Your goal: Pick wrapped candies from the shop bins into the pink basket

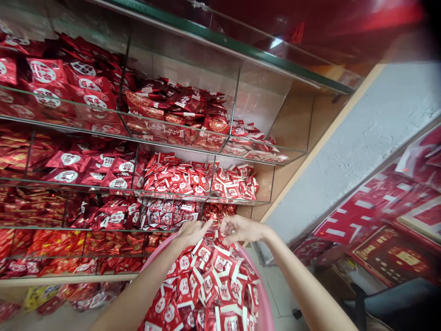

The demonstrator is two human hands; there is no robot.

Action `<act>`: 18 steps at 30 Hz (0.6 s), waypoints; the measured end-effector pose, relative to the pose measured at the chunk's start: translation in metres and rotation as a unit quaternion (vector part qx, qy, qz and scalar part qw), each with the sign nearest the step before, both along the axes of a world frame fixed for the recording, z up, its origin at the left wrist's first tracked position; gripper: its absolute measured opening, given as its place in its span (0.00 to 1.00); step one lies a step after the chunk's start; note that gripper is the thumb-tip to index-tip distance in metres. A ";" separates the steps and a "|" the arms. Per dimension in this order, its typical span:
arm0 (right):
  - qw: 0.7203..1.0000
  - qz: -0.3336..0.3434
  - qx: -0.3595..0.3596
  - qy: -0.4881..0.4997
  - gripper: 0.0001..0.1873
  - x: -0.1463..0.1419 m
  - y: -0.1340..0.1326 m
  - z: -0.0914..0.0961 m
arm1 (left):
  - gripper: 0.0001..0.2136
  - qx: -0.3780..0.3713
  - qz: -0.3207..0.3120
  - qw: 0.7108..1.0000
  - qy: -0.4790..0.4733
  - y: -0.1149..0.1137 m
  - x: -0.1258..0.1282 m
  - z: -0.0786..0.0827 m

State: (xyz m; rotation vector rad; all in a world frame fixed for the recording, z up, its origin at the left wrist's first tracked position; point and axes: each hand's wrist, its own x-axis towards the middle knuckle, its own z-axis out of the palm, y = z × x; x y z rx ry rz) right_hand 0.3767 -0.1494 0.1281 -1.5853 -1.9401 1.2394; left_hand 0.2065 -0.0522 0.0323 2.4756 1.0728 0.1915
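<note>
A pink basin (264, 294) heaped with small red-and-white candy packets (210, 278) fills the lower middle of the head view. Over its far rim is my left hand (193, 232), one finger stretched out to the right and the others partly hidden. Close beside it, my right hand (241, 228) bends down above the packets with its fingers curled toward the thumb. Whatever may lie between those fingers is too small or hidden to make out. Just beyond both hands, a shelf compartment holds shiny red packets (218, 211).
Glass-fronted shelves (193, 149) divided into compartments hold many red packets, ahead and to the left. A wooden side panel (292, 179) ends the shelving beside a pale wall (344, 147). Red boxes (392, 253) and bagged goods stand at the right.
</note>
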 end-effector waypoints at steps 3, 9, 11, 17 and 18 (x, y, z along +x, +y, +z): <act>0.995 0.003 -0.096 0.022 0.18 0.008 0.014 -0.019 | 0.41 -0.007 0.004 1.000 -0.002 -0.001 -0.001 0.002; 0.992 0.021 -0.122 0.021 0.17 -0.005 0.023 -0.024 | 0.41 -0.004 0.005 1.000 0.002 0.000 0.000 0.002; 0.993 0.016 -0.116 -0.004 0.15 -0.010 0.024 -0.024 | 0.41 -0.003 0.003 1.000 0.000 0.001 0.000 0.000; 0.993 -0.024 -0.097 -0.062 0.14 -0.014 0.025 -0.031 | 0.39 0.001 0.002 1.000 -0.004 0.003 0.001 -0.005; 0.993 -0.030 -0.084 -0.075 0.13 -0.014 0.025 -0.032 | 0.39 0.003 0.001 1.000 -0.002 0.004 0.001 -0.006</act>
